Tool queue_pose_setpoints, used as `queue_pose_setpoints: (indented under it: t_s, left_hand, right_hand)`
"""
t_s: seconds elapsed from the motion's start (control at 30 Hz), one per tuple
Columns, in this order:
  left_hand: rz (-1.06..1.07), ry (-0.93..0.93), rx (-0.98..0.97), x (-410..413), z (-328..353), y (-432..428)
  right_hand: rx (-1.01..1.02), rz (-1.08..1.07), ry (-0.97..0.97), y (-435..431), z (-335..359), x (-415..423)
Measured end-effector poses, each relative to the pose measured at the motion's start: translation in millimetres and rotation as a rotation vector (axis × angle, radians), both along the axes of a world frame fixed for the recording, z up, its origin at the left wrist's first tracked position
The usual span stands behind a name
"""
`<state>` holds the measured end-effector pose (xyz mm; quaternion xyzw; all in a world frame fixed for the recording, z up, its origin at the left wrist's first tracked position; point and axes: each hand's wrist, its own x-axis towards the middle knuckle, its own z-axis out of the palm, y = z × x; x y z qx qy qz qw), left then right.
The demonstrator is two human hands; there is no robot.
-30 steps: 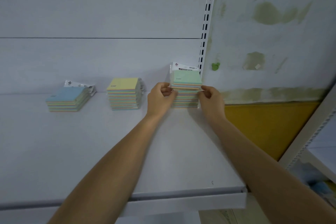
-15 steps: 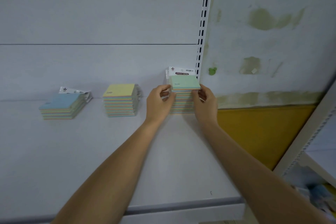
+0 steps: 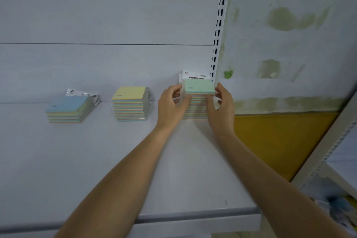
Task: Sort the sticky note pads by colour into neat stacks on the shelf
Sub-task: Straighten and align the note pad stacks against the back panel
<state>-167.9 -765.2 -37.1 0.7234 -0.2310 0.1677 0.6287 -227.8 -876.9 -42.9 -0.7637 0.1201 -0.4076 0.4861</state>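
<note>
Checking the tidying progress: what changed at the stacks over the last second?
Both hands crept up the green-topped stack: the left hand and right hand now grip the sides of its top pad, no longer mid-stack. The blue-topped stack and yellow-topped stack stayed put.

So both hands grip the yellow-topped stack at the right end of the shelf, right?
No. In the head view the left hand and right hand grip the green-topped stack at the right end of the shelf; the yellow-topped stack stands in the middle.
</note>
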Motion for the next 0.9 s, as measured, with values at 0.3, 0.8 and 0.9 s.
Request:
queue_pose_setpoints:
  t_s: [0.3, 0.8, 0.9]
  left_hand:
    - [0.001, -0.093, 0.107, 4.1, 2.2, 0.7]
    - [-0.017, -0.099, 0.128, 4.5, 5.4, 3.9]
    - [-0.040, -0.066, 0.113, 4.4, 4.9, 5.1]
  right_hand:
    - [0.086, 0.029, -0.035, -3.6, 4.4, 5.8]
    - [-0.004, 0.075, 0.015, -3.9, 1.7, 2.2]
    - [0.003, 0.078, 0.025, -3.6, 0.3, 0.7]
